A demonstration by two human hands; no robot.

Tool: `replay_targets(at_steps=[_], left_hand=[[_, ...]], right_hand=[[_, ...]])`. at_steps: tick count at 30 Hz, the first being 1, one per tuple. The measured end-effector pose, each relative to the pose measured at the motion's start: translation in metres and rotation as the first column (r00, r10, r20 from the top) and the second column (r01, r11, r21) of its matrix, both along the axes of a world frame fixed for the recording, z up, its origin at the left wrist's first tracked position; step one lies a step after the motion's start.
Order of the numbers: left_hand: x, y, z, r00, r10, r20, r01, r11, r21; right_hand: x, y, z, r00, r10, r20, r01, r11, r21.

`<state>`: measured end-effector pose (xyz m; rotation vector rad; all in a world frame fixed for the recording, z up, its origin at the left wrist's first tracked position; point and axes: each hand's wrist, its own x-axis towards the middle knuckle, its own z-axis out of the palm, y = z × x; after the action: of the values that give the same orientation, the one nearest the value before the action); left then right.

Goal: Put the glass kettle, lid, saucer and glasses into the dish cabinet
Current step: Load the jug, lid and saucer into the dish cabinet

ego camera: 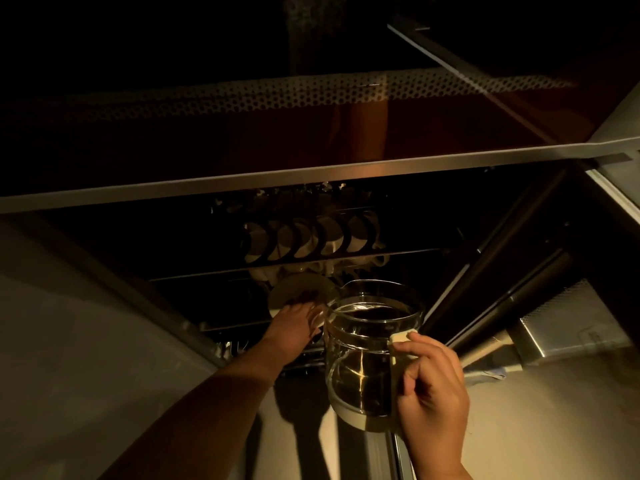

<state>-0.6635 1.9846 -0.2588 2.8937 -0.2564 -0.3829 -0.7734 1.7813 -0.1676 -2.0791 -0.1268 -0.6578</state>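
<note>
Glass kettle [372,355]: lower centre of frame, lidless, carried by its handle in the curled right hand [431,382]. Saucer [299,289]: just left, gripped by the left hand [294,322] at the dish cabinet rack [311,263]. Risk: dim light; glass could knock saucer or rack wire.

We see a very dim, warm-toned picture; the top is nearly black, and straight edges bend outward.

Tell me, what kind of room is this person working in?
Most likely a dim kitchen, at an open dish cabinet. A row of pale cups stands in its dark wire rack, the right hand grips a clear glass kettle, and the left hand holds a round pale saucer.
</note>
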Motion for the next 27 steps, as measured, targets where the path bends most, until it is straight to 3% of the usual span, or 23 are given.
replay_targets(at_steps=[7, 13, 15, 21, 24, 27], left_hand=[[0.005, -0.01, 0.007, 0.997, 0.065, -0.046, -0.067, 0.997, -0.03], [0.002, -0.013, 0.022, 0.978, 0.166, -0.124, -0.186, 0.969, -0.166], [-0.004, -0.011, 0.029, 0.985, 0.137, -0.105, -0.155, 0.972, -0.179], [-0.043, -0.008, 0.075, 0.979, 0.189, -0.077, -0.203, 0.856, -0.475], [-0.08, -0.013, 0.113, 0.988, 0.144, 0.053, -0.089, 0.822, -0.562], [-0.111, -0.02, 0.14, 0.986, 0.029, 0.161, 0.059, 0.856, -0.514]], right_hand=[[-0.003, 0.004, -0.001, 1.0, -0.024, -0.001, 0.024, 0.999, -0.036], [-0.006, 0.004, 0.002, 1.0, -0.02, -0.004, 0.02, 1.0, -0.024], [-0.008, 0.003, 0.006, 1.0, -0.023, -0.009, 0.023, 1.0, -0.016], [-0.019, -0.001, 0.028, 0.999, 0.003, 0.033, -0.002, 1.0, -0.008], [-0.031, -0.003, 0.041, 0.998, 0.022, 0.054, -0.022, 1.0, -0.011], [-0.044, -0.003, 0.052, 0.997, 0.044, 0.06, -0.043, 0.999, -0.02]])
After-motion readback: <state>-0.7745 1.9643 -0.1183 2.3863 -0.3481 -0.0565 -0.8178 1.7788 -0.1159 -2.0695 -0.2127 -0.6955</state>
